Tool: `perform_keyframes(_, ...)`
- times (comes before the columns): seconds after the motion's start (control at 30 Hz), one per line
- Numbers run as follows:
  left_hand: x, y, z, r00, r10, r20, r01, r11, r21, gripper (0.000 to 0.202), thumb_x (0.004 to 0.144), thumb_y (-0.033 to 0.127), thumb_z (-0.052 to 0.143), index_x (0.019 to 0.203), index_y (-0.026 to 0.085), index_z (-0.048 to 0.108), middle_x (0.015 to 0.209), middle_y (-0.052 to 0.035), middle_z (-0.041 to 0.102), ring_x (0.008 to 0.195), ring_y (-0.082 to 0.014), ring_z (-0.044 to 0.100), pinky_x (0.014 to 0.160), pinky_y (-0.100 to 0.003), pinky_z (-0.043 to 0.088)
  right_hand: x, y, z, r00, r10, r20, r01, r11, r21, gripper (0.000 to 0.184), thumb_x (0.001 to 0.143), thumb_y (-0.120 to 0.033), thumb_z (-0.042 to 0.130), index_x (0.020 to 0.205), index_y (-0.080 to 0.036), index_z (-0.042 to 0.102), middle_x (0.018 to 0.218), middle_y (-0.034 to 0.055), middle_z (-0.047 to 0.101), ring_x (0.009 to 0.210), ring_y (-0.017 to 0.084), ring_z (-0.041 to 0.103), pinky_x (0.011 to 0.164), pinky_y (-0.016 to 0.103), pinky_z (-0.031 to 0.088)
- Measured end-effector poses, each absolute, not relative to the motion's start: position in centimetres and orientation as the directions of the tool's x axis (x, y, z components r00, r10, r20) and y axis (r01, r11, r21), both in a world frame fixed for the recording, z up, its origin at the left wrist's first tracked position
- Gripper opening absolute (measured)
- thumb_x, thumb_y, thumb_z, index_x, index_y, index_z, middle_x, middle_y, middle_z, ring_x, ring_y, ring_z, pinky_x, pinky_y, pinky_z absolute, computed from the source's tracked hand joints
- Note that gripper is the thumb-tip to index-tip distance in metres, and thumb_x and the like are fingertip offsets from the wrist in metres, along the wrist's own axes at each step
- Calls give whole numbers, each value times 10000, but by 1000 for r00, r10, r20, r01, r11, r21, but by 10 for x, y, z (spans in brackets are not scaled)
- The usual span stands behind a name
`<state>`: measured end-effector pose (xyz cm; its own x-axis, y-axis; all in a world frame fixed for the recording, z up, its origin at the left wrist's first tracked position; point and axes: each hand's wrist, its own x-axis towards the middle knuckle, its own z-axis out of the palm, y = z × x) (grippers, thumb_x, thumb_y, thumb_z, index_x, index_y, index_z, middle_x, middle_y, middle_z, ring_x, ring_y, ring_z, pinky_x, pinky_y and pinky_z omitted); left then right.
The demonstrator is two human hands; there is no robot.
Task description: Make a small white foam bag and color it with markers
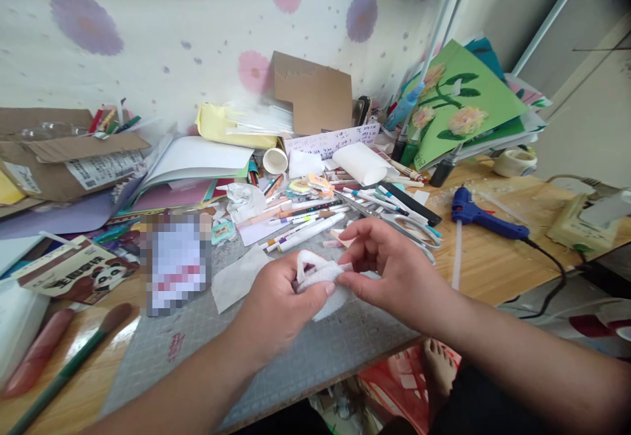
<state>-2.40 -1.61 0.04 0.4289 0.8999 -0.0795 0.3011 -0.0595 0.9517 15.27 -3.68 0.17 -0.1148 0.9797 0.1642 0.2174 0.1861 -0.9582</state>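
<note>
Near field: the left hand [279, 303] and right hand [389, 267] meet above a grey cutting mat [315, 356], both pinched closed on one white soft piece [315, 272]; the left thumb presses it from below, the right fingertips nip its right edge. The piece is lifted just clear of the mat, probably so that it can be turned and shaped from both sides. Its material (tissue, wadding or paper) cannot be told, and its lower part is hidden behind the left hand. Under the counter [493, 264] edge a bare foot [436, 369] shows, cut off by the right forearm

Middle field: a brush [73, 363] lies at the left, beside a panda-printed carton [79, 271]; a pixelated patch [175, 264] hides whatever lies there. Markers [305, 228] and scissors [394, 218] lie just beyond the hands, seemingly kept within easy reach. A blue glue gun [480, 215] rests to the right, well apart from the paper, its cord running off the edge

Far field: a cardboard box [64, 159], a brown cardboard sheet [313, 90] and a green card with paper flowers [458, 103] lean against the flowered backdrop [148, 27]; the writing on the notes there is too small to read
</note>
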Motion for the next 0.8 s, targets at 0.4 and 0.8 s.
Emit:
perform_keyframes(0.4, -26, -11, -1, 477, 854, -207, -55, 264, 963, 149, 739, 229, 711, 812, 153, 605, 702, 42, 582, 619, -81, 496, 587, -201, 389, 157, -31, 2, -129, 991, -36, -191, -60, -980, 256, 671, -113, 691, 882, -167, 556, 636, -64, 568, 594, 75, 541, 602, 217, 443)
perform_keyframes(0.8, -25, -11, -2, 485, 846, -221, -112, 310, 944, 180, 712, 238, 751, 807, 159, 620, 703, 33, 592, 623, -93, 522, 598, -213, 403, 159, -34, 4, -128, 992, -24, -82, -35, -996, 263, 667, -163, 710, 891, -175, 572, 713, -35, 570, 646, 94, 543, 612, 238, 454)
